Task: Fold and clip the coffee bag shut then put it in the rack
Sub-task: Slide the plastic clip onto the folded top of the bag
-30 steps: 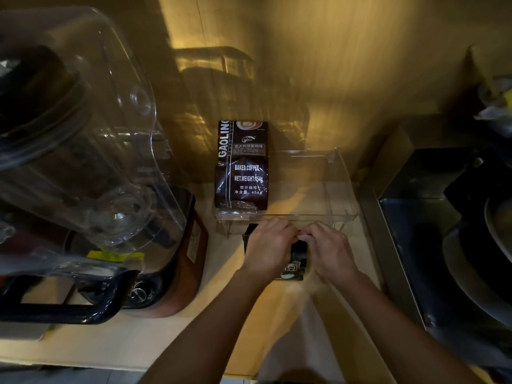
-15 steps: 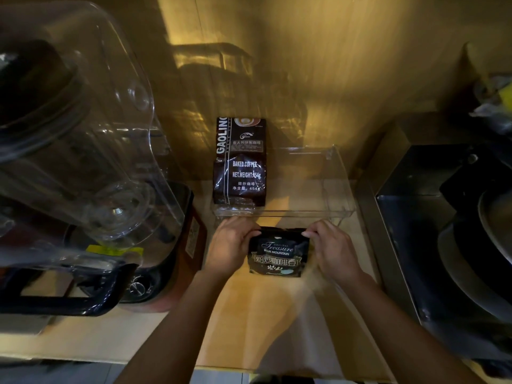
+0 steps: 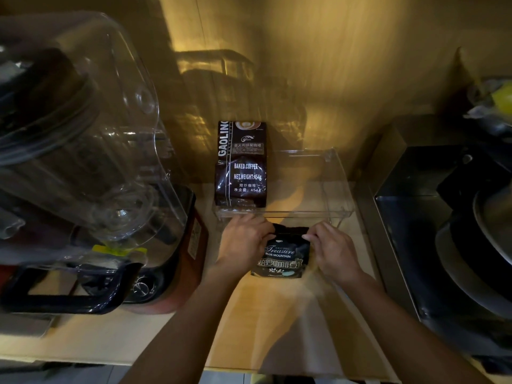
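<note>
Dim amber light over the wooden counter, and both hands are on the Blue Mountain coffee bag just before the clear rack. Left hand and right hand pinch its top corners. No clip visible; racking remains. Two coffee bags: one GAOLIN bag already racked.

coffee bag before rack
</note>
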Available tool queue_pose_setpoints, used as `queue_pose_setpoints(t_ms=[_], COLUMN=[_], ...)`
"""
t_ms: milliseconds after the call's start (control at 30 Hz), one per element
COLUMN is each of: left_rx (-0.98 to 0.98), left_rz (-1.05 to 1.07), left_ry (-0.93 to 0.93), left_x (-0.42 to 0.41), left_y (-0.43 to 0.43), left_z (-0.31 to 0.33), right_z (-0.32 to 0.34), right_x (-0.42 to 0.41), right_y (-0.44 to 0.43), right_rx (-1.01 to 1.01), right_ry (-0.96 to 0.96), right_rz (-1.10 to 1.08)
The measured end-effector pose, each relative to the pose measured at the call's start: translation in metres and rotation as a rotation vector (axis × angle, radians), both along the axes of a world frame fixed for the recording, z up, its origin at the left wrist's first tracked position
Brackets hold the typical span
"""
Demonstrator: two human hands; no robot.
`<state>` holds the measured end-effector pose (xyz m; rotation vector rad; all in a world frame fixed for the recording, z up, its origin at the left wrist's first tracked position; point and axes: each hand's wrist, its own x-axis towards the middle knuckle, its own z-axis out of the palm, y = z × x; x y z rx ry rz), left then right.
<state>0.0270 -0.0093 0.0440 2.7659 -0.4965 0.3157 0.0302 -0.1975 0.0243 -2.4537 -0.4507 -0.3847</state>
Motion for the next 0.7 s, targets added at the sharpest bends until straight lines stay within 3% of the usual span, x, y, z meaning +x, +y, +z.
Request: queue_pose_setpoints(t_ms=[400, 700], left_rx=[-0.233, -0.269], left_rz=[-0.115, -0.079], left_ry=[0.081, 0.094], left_x=[0.006, 0.006], left_y=[-0.049, -0.048], left_z=[-0.007, -0.011], right_z=[-0.003, -0.057], right_x=[-0.01, -0.034], right_y=[-0.011, -0.056], right_rx=[0.062, -0.056], right_ry=[0.075, 0.261], right_rz=[-0.019, -0.274])
